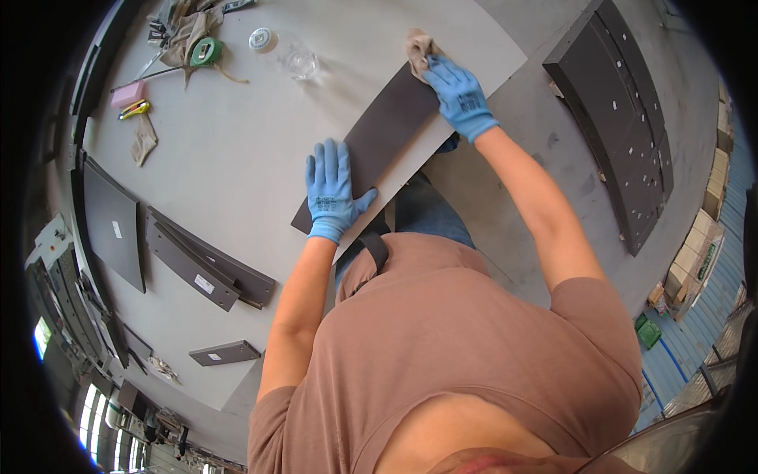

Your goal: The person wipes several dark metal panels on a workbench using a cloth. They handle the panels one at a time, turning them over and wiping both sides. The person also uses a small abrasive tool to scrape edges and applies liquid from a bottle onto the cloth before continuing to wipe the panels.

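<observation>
A dark grey flat panel (388, 127) lies along the near edge of a light grey worktable (237, 148). My left hand (330, 189), in a blue work glove, rests with fingers spread on the panel's lower left part and holds nothing. At the panel's upper right end, my right hand (461, 98), gloved alike, presses on a crumpled beige cloth (419, 52); its fingertips lie on the cloth, which overlaps the end of the panel.
A clear plastic bottle (296, 59), green tape measure (206, 52), yellow utility knife (134, 109) and pink block (127, 95) lie on the table. Labelled dark panels (192, 260) lie at left. Stacked dark panels (616, 106) stand beyond the table's right edge.
</observation>
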Available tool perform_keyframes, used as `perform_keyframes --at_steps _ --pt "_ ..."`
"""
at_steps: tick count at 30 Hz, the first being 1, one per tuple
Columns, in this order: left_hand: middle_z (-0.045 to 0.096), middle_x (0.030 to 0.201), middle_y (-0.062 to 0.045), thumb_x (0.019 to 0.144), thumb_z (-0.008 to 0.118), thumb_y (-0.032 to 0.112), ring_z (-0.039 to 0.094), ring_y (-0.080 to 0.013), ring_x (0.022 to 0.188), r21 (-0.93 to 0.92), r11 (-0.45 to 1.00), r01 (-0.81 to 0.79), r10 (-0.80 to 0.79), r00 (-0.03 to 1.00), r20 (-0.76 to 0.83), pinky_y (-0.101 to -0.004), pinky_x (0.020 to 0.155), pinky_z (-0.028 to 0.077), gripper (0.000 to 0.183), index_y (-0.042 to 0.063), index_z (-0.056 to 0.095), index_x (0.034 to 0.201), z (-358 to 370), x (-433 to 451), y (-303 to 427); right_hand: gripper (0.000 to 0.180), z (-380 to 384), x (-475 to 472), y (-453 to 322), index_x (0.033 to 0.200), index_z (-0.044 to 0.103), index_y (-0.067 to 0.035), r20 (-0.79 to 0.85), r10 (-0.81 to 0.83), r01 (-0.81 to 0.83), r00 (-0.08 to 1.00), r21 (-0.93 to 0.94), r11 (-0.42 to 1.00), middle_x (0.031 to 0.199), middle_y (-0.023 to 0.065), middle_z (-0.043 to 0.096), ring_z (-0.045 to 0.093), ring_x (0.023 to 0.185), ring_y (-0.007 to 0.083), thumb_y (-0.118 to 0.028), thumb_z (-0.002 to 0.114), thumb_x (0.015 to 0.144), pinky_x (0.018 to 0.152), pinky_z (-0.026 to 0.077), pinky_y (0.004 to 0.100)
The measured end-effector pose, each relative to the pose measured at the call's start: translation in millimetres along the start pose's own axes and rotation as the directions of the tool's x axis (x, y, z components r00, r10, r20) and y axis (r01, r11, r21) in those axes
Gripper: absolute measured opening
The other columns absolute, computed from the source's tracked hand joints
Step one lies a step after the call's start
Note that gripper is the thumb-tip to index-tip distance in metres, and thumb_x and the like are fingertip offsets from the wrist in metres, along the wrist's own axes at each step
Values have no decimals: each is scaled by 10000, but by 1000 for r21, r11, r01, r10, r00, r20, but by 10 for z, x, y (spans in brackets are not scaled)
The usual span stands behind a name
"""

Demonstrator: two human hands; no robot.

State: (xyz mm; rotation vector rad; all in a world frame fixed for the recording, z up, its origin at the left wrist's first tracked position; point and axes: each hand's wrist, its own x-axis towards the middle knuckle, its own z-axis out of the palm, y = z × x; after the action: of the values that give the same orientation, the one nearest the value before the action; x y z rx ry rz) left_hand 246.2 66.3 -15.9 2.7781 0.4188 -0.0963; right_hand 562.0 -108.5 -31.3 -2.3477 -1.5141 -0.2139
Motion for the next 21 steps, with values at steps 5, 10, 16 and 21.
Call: perform_keyframes --at_steps 5,10,16,21 --pt "216 1737 -250 813 712 669 199 -442 1611 2 1000 -17 17 1000 -25 -573 1304 130 1199 31 200 1690 59 -11 -25 313 -138 -506 -913 1170 667 -56 126 74 -88 989 104 991 1071 160 668 660 1027 338 -97 583 871 988 525 456" --pt "201 1742 -249 813 736 627 184 -439 1616 -24 1000 -2 3 1000 13 -568 1309 124 1199 27 184 1693 8 -18 -14 309 -190 -644 -1426 1166 689 -43 53 -158 149 986 150 977 1113 146 689 676 1063 308 -117 578 888 1017 535 425" --pt "200 1742 -249 816 739 628 169 -424 1624 -19 1000 -23 23 1000 -3 -551 1315 124 1204 17 182 1691 -28 35 -12 350 -174 -66 -66 1169 700 -47 -97 188 -184 977 50 982 1117 170 711 685 1028 375 4 596 838 943 567 460" --pt "249 1725 -258 813 736 652 226 -431 1607 -69 997 -28 22 995 -93 -544 1312 156 1197 -12 226 1669 38 -13 -18 331 44 3 -1445 1175 717 -57 -30 -125 128 992 106 986 1160 159 733 713 1077 297 -70 656 849 1096 524 418"
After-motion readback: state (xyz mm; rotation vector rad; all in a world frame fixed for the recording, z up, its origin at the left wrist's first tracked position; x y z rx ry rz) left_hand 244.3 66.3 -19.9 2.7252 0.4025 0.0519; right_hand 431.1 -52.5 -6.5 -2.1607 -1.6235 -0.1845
